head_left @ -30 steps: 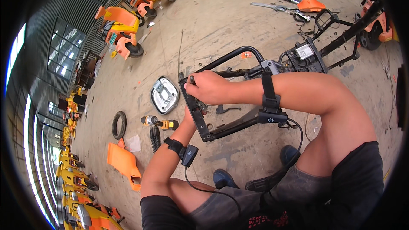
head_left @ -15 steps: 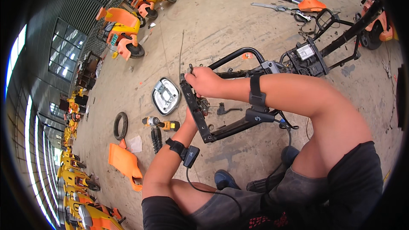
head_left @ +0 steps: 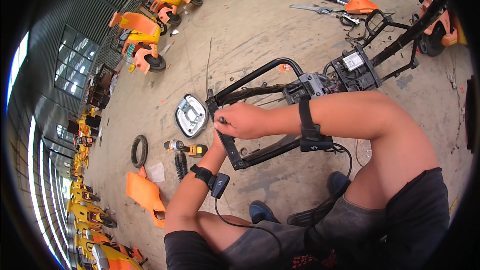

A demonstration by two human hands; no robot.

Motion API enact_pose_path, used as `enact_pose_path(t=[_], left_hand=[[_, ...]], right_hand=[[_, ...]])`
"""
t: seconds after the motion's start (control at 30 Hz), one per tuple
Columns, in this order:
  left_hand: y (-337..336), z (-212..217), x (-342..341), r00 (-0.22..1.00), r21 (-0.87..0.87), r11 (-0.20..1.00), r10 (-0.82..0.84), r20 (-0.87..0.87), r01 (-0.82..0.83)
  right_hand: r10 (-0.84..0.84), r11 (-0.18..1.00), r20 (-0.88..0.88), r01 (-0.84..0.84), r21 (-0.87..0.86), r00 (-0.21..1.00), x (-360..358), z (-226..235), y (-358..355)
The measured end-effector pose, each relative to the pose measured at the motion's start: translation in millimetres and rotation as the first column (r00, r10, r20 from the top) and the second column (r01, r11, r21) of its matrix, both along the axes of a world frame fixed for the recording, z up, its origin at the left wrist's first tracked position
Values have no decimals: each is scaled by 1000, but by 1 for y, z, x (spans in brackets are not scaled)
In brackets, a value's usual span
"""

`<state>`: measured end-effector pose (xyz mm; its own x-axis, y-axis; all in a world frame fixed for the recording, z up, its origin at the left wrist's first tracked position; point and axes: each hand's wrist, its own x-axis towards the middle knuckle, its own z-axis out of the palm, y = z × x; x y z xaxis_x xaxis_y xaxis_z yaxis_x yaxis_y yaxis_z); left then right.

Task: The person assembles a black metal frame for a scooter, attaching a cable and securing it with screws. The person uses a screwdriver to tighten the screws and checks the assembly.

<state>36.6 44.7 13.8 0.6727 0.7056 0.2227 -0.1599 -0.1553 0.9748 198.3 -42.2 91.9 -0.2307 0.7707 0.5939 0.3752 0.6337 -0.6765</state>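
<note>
A black metal scooter frame [head_left: 263, 156] lies in front of me, its flat end crossbar [head_left: 229, 151] toward my left. My right hand [head_left: 246, 121] is closed at the middle of that crossbar, the dark tip of a short rod-like piece [head_left: 221, 119] poking out by the thumb. What the piece is cannot be made out. My left hand [head_left: 216, 144] reaches up under the crossbar; its fingers are hidden behind the bar and my right hand. Just beyond the crossbar, a white-and-grey oval housing [head_left: 191, 116] rests on the floor.
On the floor to the left are a yellow-and-black cordless power tool [head_left: 186, 147], a black spring shock absorber [head_left: 180, 166], a small tyre [head_left: 139, 151] and an orange panel [head_left: 145, 192]. Tools [head_left: 327, 9] lie far right. Orange-and-yellow scooters [head_left: 137, 36] stand at the back left.
My right hand has slid from the crossbar's far end toward its middle, nearer to me. The brake lever seen beneath the frame before is now out of sight.
</note>
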Motion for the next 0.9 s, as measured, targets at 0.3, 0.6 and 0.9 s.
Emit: enact_pose_path(t=[0.3, 0.6, 0.9], left_hand=[[8, -7, -9, 979, -464, 886, -110, -173, 17], [10, -14, -5, 977, -538, 843, -108, -182, -8], [9, -13, -8, 979, -567, 823, -87, -182, -32]], right_hand=[[245, 968, 207, -250, -3, 947, 6, -30, -28], [202, 971, 424, -126, -202, 883, 7, -36, -39], [130, 987, 495, -66, -146, 859, 9, -39, -38]])
